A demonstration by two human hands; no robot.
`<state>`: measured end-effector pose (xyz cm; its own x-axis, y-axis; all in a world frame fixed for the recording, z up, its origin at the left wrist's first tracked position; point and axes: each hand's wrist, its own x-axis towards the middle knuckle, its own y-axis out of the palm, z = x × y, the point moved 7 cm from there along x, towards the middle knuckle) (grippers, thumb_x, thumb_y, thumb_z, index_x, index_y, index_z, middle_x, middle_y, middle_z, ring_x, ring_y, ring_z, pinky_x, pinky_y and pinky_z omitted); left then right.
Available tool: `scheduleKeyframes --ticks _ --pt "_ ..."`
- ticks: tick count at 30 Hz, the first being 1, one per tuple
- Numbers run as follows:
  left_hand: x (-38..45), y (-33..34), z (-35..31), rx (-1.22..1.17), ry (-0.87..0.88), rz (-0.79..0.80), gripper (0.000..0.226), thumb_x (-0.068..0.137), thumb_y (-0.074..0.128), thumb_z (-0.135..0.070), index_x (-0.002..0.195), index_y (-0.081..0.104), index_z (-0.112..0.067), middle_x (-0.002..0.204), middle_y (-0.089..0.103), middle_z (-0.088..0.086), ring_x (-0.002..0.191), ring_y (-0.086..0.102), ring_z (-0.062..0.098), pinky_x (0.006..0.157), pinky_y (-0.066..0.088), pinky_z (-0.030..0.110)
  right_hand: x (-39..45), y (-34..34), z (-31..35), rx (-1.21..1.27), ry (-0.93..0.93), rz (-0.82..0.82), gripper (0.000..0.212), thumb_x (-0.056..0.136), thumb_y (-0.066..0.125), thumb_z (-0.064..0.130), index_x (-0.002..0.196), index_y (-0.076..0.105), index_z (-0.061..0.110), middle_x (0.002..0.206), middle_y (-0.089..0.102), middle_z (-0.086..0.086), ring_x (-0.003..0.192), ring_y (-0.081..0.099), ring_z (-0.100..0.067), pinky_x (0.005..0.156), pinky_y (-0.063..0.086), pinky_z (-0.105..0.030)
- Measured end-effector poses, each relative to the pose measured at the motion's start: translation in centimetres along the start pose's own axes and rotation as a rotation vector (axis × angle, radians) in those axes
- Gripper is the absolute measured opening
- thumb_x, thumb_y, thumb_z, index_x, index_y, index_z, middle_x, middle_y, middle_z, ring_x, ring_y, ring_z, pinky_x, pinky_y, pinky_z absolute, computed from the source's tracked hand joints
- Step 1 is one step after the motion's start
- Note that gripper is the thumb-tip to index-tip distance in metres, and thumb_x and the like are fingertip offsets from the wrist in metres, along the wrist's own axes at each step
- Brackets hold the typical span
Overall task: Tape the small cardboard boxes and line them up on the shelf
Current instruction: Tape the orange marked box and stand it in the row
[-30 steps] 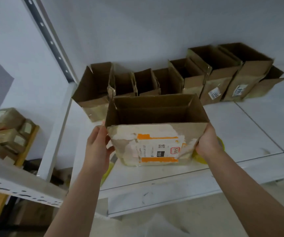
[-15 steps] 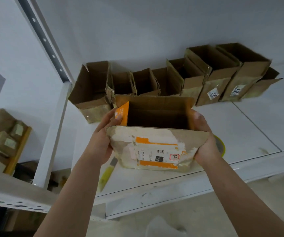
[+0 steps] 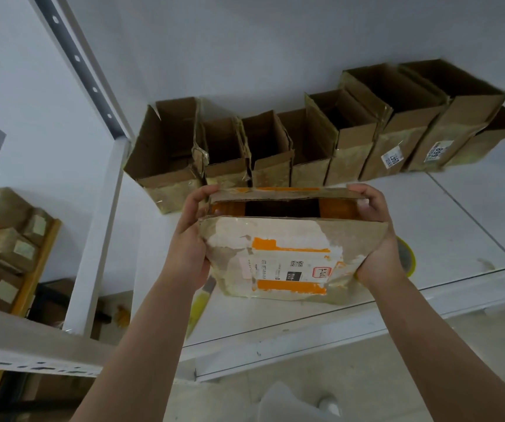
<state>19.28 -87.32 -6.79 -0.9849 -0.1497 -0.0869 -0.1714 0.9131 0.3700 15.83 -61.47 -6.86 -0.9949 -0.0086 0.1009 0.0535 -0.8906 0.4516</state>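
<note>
I see a worn brown cardboard box with a torn white-and-orange shipping label (image 3: 290,257) held between both hands above the front part of the white metal shelf (image 3: 458,226). My left hand (image 3: 191,236) grips the box's left end, its fingers curled over the top edge and onto the folded flap. My right hand (image 3: 374,236) grips the right end the same way, fingers hooked over the top rim and palm against the side. The top flaps are pressed nearly together, leaving a narrow dark slot between orange inner surfaces. The labelled face looks toward me, tilted.

Behind the held box, a row of open brown cardboard boxes (image 3: 306,141) stands along the back of the shelf against the pale wall, side by side and touching, two on the right bearing small white stickers. A yellow-handled utility knife (image 3: 197,306) lies on the shelf just below my left wrist. A yellow roll of tape (image 3: 406,257) lies flat on the shelf, partly hidden behind my right wrist. To the far left, taped brown parcels (image 3: 4,236) are stacked on a wooden rack.
</note>
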Motion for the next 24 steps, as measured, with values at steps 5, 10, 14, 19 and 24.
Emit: scheduleKeyframes --ticks 5,10,14,19,24 --pt "0.2 -0.2 0.1 0.006 0.006 -0.035 0.046 0.097 0.028 0.001 0.114 0.061 -0.027 0.106 0.072 0.003 0.092 0.071 0.024 0.068 0.058 0.033 -0.5 0.2 0.2 -0.016 -0.038 -0.004 0.044 0.098 0.026 0.045 0.109 0.055 0.014 0.099 0.069 0.000 0.092 0.067 -0.016 0.075 0.056 -0.029" --pt "0.2 -0.3 0.0 0.009 -0.006 -0.074 0.048 0.098 0.027 0.000 0.113 0.063 -0.028 0.101 0.074 0.002 0.087 0.072 0.023 0.064 0.059 0.033 -1.3 0.2 0.3 -0.043 0.047 0.116 0.089 0.069 0.052 0.082 0.128 0.048 0.016 0.123 0.058 -0.010 0.112 0.060 -0.027 0.095 0.053 -0.043" --pt "0.1 -0.3 -0.1 0.017 -0.008 -0.090 0.047 0.099 0.028 -0.001 0.116 0.062 -0.028 0.102 0.073 0.002 0.088 0.072 0.024 0.066 0.059 0.035 -2.2 0.0 0.1 -0.077 0.095 0.240 0.109 0.064 0.053 0.087 0.147 0.035 0.017 0.144 0.047 -0.012 0.129 0.051 -0.034 0.101 0.049 -0.044" --pt "-0.1 -0.2 0.0 0.023 -0.013 -0.099 0.042 0.102 0.030 -0.008 0.119 0.062 -0.029 0.102 0.074 0.003 0.089 0.072 0.023 0.064 0.059 0.033 -2.4 -0.5 0.3 -0.253 0.071 0.191 0.088 0.069 0.057 0.082 0.143 0.042 0.035 0.139 0.055 0.003 0.124 0.057 -0.022 0.096 0.052 -0.041" --pt "-0.3 -0.1 0.0 -0.070 -0.051 -0.071 0.044 0.096 0.036 -0.052 0.121 0.063 -0.028 0.117 0.071 0.004 0.103 0.069 0.025 0.076 0.058 0.037 -1.7 -1.4 1.4 -0.514 -0.027 0.035 0.038 0.085 0.054 0.055 0.122 0.060 0.046 0.116 0.066 0.013 0.111 0.062 -0.009 0.100 0.049 -0.042"
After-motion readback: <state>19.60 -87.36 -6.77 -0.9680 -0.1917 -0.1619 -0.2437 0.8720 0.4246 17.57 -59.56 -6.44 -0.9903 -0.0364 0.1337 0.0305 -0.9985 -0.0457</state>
